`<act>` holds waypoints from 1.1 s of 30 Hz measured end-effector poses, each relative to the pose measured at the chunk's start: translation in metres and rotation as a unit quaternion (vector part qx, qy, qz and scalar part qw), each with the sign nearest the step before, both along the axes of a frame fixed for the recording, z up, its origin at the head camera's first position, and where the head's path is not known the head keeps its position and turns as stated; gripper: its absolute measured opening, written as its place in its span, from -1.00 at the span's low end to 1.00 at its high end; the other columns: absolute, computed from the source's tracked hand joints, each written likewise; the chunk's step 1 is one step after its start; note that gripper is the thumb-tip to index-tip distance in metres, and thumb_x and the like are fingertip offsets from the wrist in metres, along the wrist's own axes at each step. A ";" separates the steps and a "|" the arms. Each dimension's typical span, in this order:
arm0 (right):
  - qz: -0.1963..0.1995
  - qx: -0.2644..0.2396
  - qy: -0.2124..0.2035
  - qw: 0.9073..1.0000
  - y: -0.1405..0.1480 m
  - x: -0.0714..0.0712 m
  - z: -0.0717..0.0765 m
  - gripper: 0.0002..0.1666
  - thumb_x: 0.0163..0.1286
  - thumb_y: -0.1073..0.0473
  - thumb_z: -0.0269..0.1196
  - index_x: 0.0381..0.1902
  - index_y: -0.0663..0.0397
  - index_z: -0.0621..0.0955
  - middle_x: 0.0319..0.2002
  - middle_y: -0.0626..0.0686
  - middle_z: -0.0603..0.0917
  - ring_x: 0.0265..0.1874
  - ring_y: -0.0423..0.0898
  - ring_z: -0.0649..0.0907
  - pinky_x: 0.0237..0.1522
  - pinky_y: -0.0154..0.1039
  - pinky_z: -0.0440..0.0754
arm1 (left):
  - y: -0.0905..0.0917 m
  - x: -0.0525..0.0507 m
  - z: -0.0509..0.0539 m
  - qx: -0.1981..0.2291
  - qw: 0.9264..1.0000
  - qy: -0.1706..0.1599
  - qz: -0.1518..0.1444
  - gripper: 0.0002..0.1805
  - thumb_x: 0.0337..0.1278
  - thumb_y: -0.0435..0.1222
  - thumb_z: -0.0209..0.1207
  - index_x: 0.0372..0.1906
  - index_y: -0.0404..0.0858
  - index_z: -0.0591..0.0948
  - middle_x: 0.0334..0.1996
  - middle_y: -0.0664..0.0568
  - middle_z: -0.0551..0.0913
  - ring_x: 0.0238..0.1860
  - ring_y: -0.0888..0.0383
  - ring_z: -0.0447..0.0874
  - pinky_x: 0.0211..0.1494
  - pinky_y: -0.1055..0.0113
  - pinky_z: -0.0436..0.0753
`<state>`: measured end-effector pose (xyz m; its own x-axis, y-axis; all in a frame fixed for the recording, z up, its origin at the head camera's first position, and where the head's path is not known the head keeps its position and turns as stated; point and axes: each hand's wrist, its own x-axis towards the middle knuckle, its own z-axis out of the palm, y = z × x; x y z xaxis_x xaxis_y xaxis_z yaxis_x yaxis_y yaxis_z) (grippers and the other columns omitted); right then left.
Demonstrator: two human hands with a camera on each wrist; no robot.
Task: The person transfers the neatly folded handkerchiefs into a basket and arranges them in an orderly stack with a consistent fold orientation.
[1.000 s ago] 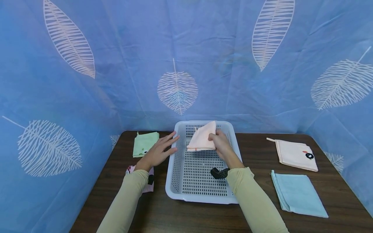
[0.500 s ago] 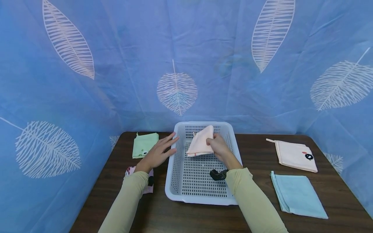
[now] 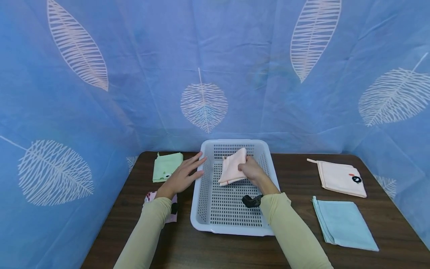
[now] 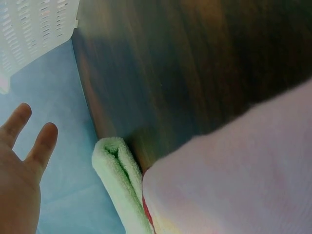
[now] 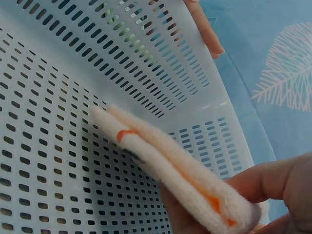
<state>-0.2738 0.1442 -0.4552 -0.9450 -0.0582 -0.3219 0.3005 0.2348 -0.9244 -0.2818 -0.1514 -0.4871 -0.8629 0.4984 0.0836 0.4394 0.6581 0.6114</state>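
The right hand (image 3: 255,172) pinches a folded pale pink cloth (image 3: 232,167) by its right edge, inside the far part of a white perforated basket (image 3: 235,231). In the right wrist view the cloth (image 5: 170,165) is seen edge-on, tilted over the basket floor, thumb on one side and fingers on the other. The left hand (image 3: 183,177) has its fingers spread at the basket's left rim; whether they touch it cannot be told. Below that hand lie a folded green cloth (image 3: 166,166) and a partly hidden pink cloth (image 3: 173,216).
On the dark wooden table (image 3: 218,254), right of the basket, lie a folded pale pink cloth with a black spot (image 3: 339,178) and a folded light blue cloth (image 3: 347,226). A blue curtain (image 3: 242,104) with white leaf prints stands behind and at the sides.
The right hand has lowered the pink cloth toward the basket floor and slightly nearer the person, and the cloth's angle has turned. The left hand has stayed almost still.
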 end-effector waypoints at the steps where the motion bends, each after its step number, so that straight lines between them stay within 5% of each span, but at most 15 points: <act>1: 0.003 0.000 0.000 1.000 0.000 0.000 0.000 -0.28 0.37 0.44 -0.03 0.49 0.41 0.21 0.24 0.34 0.48 -0.02 0.04 0.65 -0.15 -0.26 0.68 | 0.000 0.000 0.000 0.001 1.000 -0.002 0.000 -0.36 0.46 0.32 -0.13 0.56 0.46 0.10 0.65 0.46 -0.10 0.69 -0.02 -0.11 0.59 -0.37 0.03; 9: 0.012 0.016 -0.012 1.000 0.001 0.003 -0.002 -0.22 0.40 0.48 -0.08 0.56 0.38 0.06 0.28 0.37 0.42 0.07 0.13 0.63 0.06 -0.08 0.70 | 0.001 0.000 -0.002 0.007 1.000 -0.001 0.003 -0.36 0.46 0.29 -0.09 0.56 0.43 0.14 0.63 0.50 -0.09 0.68 -0.04 -0.10 0.58 -0.40 0.03; 20: 0.055 0.135 0.000 0.989 0.003 0.004 -0.009 -0.20 0.28 0.52 0.02 0.50 0.42 0.18 0.18 0.36 0.50 -0.20 0.04 0.53 -0.22 -0.28 0.48 | 0.001 0.002 0.000 0.006 1.000 -0.005 0.006 -0.36 0.46 0.29 -0.10 0.56 0.44 0.13 0.64 0.48 -0.10 0.68 -0.05 -0.09 0.57 -0.40 0.03; 27: 0.029 0.197 -0.014 0.980 0.004 0.005 -0.005 -0.15 0.29 0.46 0.01 0.53 0.49 0.06 0.43 0.47 0.32 0.18 0.21 0.45 0.26 0.03 0.44 | 0.000 0.001 -0.001 0.010 1.000 -0.009 -0.002 -0.35 0.45 0.32 -0.12 0.56 0.45 0.11 0.66 0.43 -0.11 0.69 -0.05 -0.11 0.58 -0.40 0.00; 33: 0.043 0.218 -0.024 0.975 0.004 0.003 -0.005 -0.13 0.38 0.37 0.02 0.57 0.51 -0.02 0.54 0.47 0.15 0.39 0.29 0.37 0.42 0.11 0.39 | 0.000 0.000 -0.001 0.012 1.000 -0.011 -0.001 -0.35 0.45 0.32 -0.12 0.56 0.45 0.12 0.65 0.45 -0.11 0.68 -0.05 -0.11 0.58 -0.41 0.01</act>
<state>-0.2708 0.1484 -0.4605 -0.9255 0.0153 -0.3783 0.3033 0.6281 -0.7166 -0.2814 -0.1513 -0.4884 -0.8635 0.4985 0.0772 0.4275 0.6419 0.6365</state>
